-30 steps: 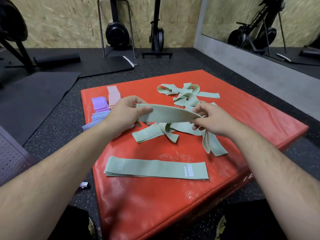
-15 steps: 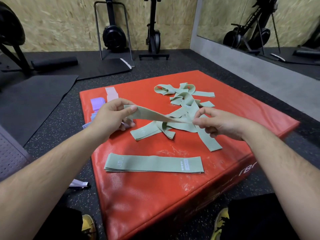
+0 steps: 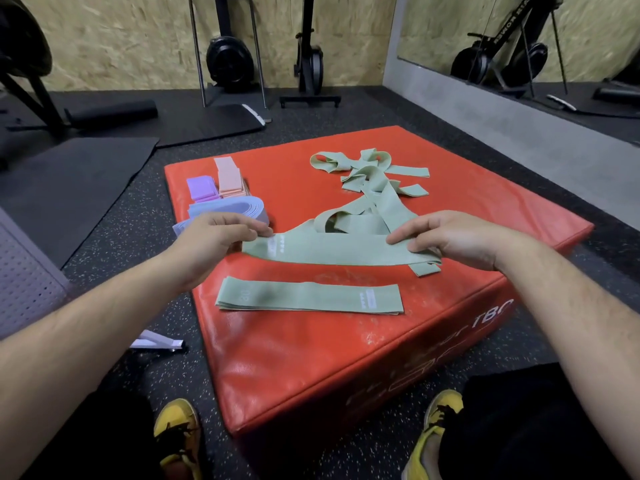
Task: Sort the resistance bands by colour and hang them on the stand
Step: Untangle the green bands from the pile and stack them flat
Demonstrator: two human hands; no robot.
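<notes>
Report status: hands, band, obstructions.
Left hand, right hand pinch ends of green band. Band flat over red pad. Green stack nearer, tangle behind.

A gym — speckled rubber floor [image 3: 346, 112], wall mirror [image 3: 519, 39], exercise bike [image 3: 230, 60], red padded box [image 3: 346, 358].

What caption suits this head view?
The left hand and right hand hold a green band flat over the red box, behind the green stack.

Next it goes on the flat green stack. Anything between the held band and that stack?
Nothing visible. The left hand and right hand hold the green band just beyond the flat green stack; only bare red pad shows between them.
</notes>
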